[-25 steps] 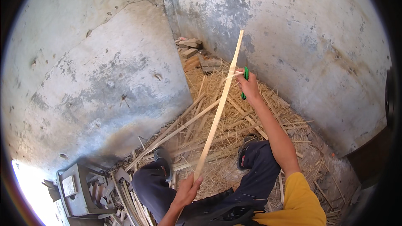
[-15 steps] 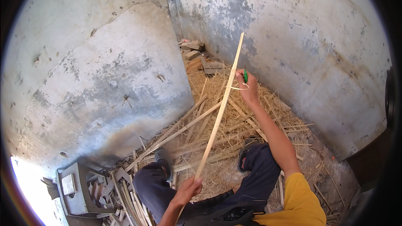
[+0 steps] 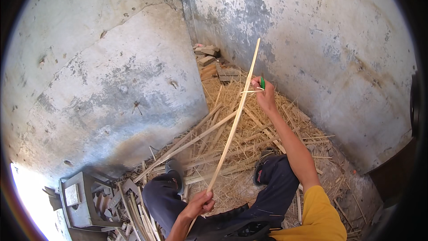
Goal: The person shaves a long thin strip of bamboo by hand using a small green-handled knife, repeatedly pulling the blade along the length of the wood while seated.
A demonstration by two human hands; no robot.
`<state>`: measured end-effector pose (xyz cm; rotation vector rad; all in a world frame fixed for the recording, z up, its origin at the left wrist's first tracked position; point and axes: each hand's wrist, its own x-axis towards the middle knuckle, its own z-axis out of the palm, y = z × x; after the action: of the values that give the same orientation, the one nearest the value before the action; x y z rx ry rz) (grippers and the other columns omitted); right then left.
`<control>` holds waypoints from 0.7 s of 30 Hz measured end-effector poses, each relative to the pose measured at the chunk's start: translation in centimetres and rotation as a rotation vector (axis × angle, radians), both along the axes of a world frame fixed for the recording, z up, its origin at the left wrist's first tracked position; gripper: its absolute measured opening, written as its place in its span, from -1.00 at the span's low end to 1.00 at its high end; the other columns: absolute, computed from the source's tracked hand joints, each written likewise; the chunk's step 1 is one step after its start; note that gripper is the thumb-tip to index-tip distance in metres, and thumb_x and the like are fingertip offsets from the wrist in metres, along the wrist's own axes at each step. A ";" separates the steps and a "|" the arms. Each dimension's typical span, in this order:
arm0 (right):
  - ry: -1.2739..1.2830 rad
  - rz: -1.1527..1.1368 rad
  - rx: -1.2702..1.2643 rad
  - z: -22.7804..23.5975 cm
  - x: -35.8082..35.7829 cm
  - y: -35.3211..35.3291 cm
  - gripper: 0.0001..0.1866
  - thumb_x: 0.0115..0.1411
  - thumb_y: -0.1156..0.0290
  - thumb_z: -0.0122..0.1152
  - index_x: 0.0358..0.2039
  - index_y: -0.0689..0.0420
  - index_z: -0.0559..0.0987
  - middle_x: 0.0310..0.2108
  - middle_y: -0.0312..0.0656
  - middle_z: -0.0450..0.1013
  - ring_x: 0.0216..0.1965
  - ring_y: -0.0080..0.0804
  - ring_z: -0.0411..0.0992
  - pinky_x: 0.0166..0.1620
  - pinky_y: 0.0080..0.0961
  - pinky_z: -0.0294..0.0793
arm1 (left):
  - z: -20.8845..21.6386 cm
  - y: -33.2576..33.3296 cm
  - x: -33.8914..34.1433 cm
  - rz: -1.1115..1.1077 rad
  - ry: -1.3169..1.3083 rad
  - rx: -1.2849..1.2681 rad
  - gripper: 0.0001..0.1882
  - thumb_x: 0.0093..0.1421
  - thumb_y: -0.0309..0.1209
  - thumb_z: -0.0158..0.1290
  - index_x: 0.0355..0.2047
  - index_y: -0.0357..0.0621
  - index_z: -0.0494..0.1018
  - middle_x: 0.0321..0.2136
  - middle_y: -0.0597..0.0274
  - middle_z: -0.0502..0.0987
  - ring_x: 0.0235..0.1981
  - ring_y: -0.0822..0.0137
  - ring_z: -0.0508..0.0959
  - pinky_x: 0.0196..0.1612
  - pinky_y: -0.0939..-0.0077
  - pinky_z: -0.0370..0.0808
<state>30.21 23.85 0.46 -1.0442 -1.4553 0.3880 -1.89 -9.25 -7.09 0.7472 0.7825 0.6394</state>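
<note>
A long, pale strip of split bamboo or wood (image 3: 231,135) runs slantwise from my lap up toward the far wall. Low in the picture, my left hand (image 3: 200,204) is closed around its lower part. My right hand (image 3: 266,94) is closed on a small green-handled tool (image 3: 263,83), held against the strip's upper part; its blade or working end is hidden. A thin, pale shaving (image 3: 252,91) crosses between the strip and my right hand.
Straw-like shavings and loose strips (image 3: 209,129) cover the floor between my feet and the corner. Bricks (image 3: 207,53) lie in that corner. An overturned grey stool (image 3: 79,198) stands at the lower left beside rubble. Peeling walls (image 3: 312,62) rise on both sides.
The strip is turned slightly and looks narrower, its tip a little lower. My right hand has shifted slightly down and right, and the curled shaving has changed shape. My left hand keeps its grip.
</note>
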 end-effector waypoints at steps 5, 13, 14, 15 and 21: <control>-0.163 -0.041 -0.002 0.4 0.3 -0.1 -0.81 0.42 0.38 0.20 -0.26 0.26 0.60 -0.63 -0.24 0.34 -0.56 -0.53 0.23 -0.44 -0.40 0.25 | -0.3 -0.2 0.2 0.024 0.112 0.068 -0.58 0.57 -0.01 -0.13 -0.38 0.03 0.23 -0.64 0.49 0.17 -0.63 0.59 0.10 -0.57 0.58 0.01; -0.421 -0.065 -0.050 1.3 1.4 -0.4 -0.78 0.38 0.43 0.19 -0.06 0.25 0.67 -0.63 0.01 0.44 -0.63 -0.30 0.37 -0.47 -0.25 0.31 | -0.6 -0.4 0.4 0.098 0.345 0.209 -0.57 0.57 -0.02 -0.12 -0.39 0.00 0.25 -0.63 0.51 0.17 -0.60 0.60 0.10 -0.53 0.58 0.05; -0.427 -0.040 -0.080 1.7 1.7 -0.5 -0.76 0.39 0.42 0.19 -0.04 0.24 0.67 -0.62 0.00 0.44 -0.63 -0.30 0.36 -0.47 -0.25 0.32 | -0.5 -0.5 0.1 0.076 0.288 0.161 -0.58 0.57 -0.02 -0.12 -0.39 0.00 0.24 -0.63 0.51 0.17 -0.61 0.60 0.10 -0.55 0.58 0.03; -0.432 -0.015 -0.106 1.9 2.0 -0.6 -0.75 0.39 0.41 0.18 -0.02 0.24 0.67 -0.62 -0.01 0.44 -0.63 -0.30 0.36 -0.47 -0.26 0.32 | -0.3 -0.5 -0.2 0.056 0.232 0.117 -0.58 0.57 -0.03 -0.12 -0.38 0.01 0.23 -0.63 0.51 0.17 -0.62 0.60 0.10 -0.56 0.59 0.02; -0.357 0.085 -0.113 2.5 2.0 -0.9 -0.73 0.45 0.33 0.13 -0.05 0.23 0.68 -0.62 -0.17 0.47 -0.61 -0.39 0.35 -0.46 -0.26 0.33 | -0.4 -1.4 -1.4 0.028 0.048 0.023 -0.58 0.55 0.04 -0.13 -0.37 0.06 0.19 -0.68 0.49 0.14 -0.71 0.60 0.07 -0.65 0.60 -0.06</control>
<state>32.23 22.95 2.94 -1.1881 -1.8173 0.3601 -3.26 -10.64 -7.50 0.7765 0.8318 0.6588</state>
